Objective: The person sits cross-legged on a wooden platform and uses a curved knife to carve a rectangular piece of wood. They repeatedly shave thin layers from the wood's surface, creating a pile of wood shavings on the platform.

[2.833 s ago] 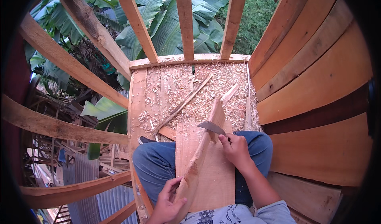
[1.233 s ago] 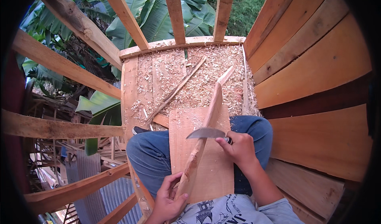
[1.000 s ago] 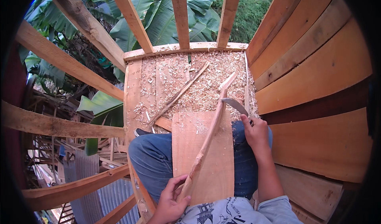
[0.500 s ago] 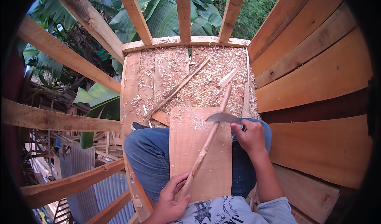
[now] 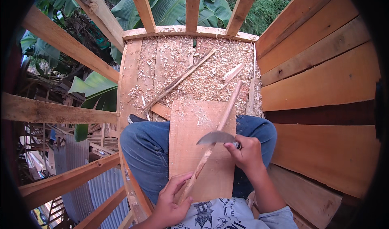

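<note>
Left hand [image 5: 175,199] pinches the near end of the wooden stick [image 5: 229,108], which slants over the flat board [image 5: 184,125] on the lap, its tip beyond the far edge. Right hand [image 5: 248,152] is wrapped round the handle of the curved knife [image 5: 215,137], blade across the stick. Judged risk: the blade catching on rough wood (darker notches lie nearer the left hand) could skid into fingers or jeans [image 5: 142,148]. Room: right hand just beside the board's right edge; plank wall [image 5: 324,146] well apart.
</note>
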Action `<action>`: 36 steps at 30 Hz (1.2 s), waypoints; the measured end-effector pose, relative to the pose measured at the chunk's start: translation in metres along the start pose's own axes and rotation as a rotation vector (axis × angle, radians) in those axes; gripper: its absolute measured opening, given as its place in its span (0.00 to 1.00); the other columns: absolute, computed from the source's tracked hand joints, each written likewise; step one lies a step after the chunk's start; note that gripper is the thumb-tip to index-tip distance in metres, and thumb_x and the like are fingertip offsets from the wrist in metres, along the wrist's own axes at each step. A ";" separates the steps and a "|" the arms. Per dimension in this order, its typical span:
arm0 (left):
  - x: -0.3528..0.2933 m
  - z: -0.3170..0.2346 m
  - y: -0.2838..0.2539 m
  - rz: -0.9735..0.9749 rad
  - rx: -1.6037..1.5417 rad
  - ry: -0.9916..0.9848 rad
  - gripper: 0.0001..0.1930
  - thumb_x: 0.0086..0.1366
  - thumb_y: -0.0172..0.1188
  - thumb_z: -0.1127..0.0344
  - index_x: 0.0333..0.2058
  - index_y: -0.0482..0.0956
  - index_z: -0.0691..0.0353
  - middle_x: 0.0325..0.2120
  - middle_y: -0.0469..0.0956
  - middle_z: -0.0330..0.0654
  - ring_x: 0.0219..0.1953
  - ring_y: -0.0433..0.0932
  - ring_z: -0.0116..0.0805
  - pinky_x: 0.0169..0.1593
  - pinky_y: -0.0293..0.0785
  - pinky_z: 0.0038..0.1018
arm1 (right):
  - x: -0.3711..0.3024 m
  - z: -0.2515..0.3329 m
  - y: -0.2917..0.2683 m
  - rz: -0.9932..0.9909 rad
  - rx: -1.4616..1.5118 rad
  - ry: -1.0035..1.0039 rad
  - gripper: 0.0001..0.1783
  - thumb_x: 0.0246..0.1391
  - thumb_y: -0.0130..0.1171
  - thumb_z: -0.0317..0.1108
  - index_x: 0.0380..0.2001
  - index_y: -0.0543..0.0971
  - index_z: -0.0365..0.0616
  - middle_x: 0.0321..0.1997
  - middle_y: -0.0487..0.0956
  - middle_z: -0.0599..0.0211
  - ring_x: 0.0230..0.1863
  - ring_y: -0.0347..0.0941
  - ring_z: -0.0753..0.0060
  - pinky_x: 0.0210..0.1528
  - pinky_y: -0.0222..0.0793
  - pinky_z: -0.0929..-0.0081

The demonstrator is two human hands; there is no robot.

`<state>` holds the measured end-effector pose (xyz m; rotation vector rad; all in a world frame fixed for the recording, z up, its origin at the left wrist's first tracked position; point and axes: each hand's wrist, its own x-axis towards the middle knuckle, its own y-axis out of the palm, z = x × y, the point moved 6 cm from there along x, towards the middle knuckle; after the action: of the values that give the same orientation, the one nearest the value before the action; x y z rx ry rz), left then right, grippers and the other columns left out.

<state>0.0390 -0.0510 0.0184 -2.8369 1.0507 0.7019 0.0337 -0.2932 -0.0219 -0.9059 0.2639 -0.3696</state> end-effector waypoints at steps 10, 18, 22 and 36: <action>-0.001 -0.007 0.000 0.013 0.100 0.038 0.28 0.54 0.57 0.83 0.55 0.65 0.68 0.54 0.67 0.50 0.60 0.65 0.40 0.65 0.59 0.36 | 0.022 -0.054 -0.040 -0.179 0.155 0.209 0.35 0.54 0.56 0.59 0.15 0.70 0.32 0.09 0.63 0.54 0.13 0.58 0.68 0.18 0.55 0.65; -0.005 -0.021 0.000 -0.008 0.276 0.159 0.27 0.52 0.60 0.80 0.53 0.67 0.68 0.51 0.70 0.53 0.57 0.69 0.44 0.61 0.63 0.35 | -0.044 0.026 -0.013 0.160 0.007 0.037 0.16 0.40 0.68 0.42 0.16 0.76 0.40 0.14 0.73 0.56 0.17 0.73 0.54 0.20 0.67 0.67; -0.010 -0.027 -0.001 -0.038 0.358 0.239 0.28 0.51 0.60 0.80 0.53 0.68 0.68 0.50 0.71 0.55 0.55 0.71 0.48 0.58 0.65 0.34 | -0.037 0.029 -0.020 0.096 -0.094 0.002 0.11 0.39 0.65 0.36 0.18 0.77 0.40 0.16 0.74 0.54 0.20 0.74 0.52 0.22 0.68 0.63; -0.010 -0.023 0.005 -0.003 0.290 0.211 0.26 0.51 0.57 0.81 0.52 0.68 0.68 0.51 0.69 0.56 0.55 0.70 0.51 0.58 0.64 0.34 | -0.031 0.011 -0.044 0.057 -0.202 0.053 0.09 0.43 0.62 0.32 0.20 0.76 0.37 0.18 0.74 0.47 0.24 0.74 0.45 0.26 0.69 0.58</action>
<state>0.0383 -0.0526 0.0435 -2.6979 1.0731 0.2280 0.0009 -0.2969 0.0224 -1.0859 0.3795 -0.3183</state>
